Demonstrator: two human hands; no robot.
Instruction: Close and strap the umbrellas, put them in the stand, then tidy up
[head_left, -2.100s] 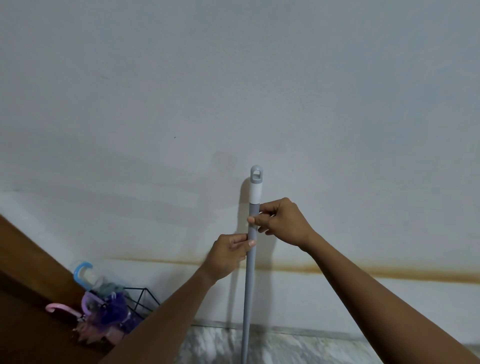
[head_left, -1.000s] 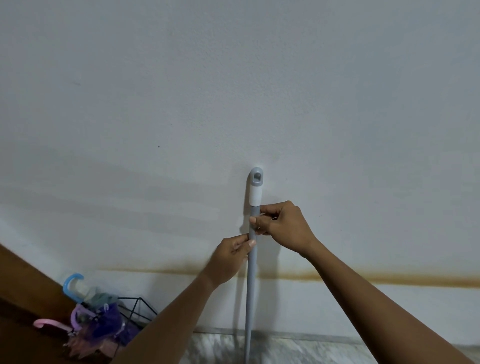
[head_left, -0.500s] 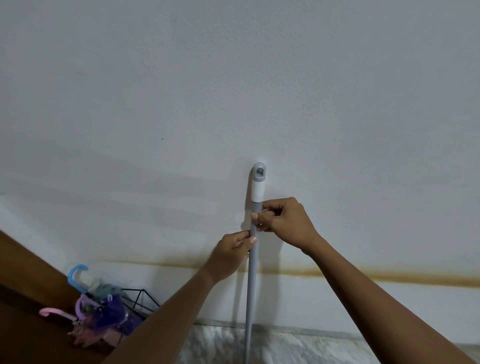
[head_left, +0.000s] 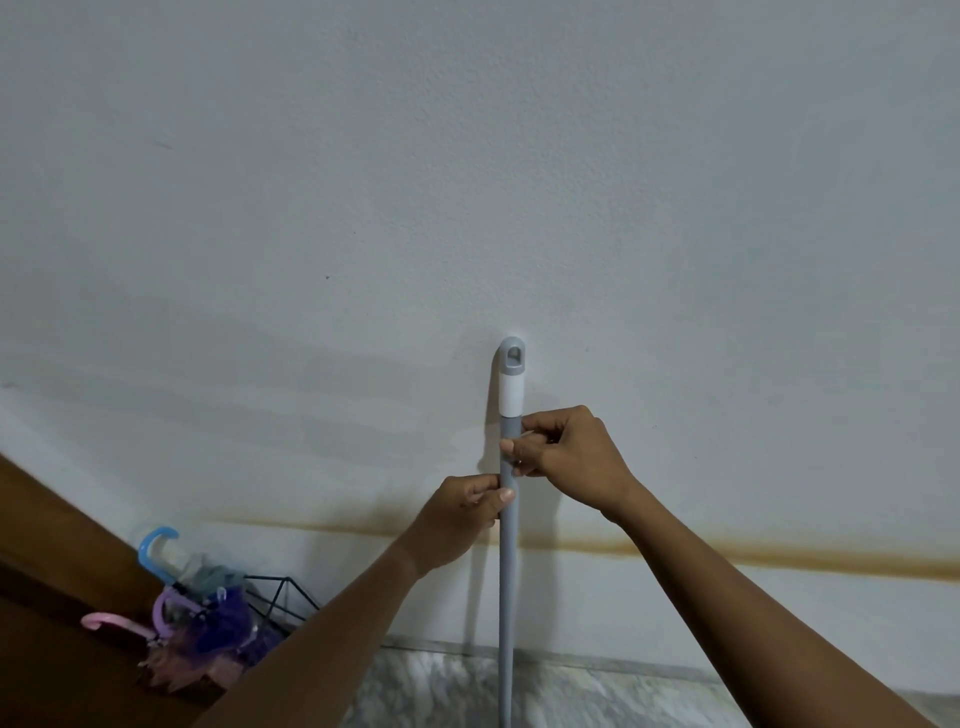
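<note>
Against the wall (head_left: 467, 182), I hold a grey pole (head_left: 508, 561) upright, left hand (head_left: 460, 514) and right hand (head_left: 571, 457) both pinched around it. Umbrellas (head_left: 208, 629) sit in the stand (head_left: 283, 597), low left. I would seat the hanging loop (head_left: 513, 356) squarely before releasing.

We are in a home, by a plain wall near a doorway.

We see a painted white wall (head_left: 467, 182) with a brownish damp stain (head_left: 753, 556) running along it low down, a marbled stone floor (head_left: 441, 691) below, dark wooden joinery (head_left: 47, 571) at the left, a black wire stand (head_left: 283, 597) stuffed with hooked-handle umbrellas (head_left: 208, 629), and a grey mop or broom pole (head_left: 508, 571) upright against the wall.
</note>
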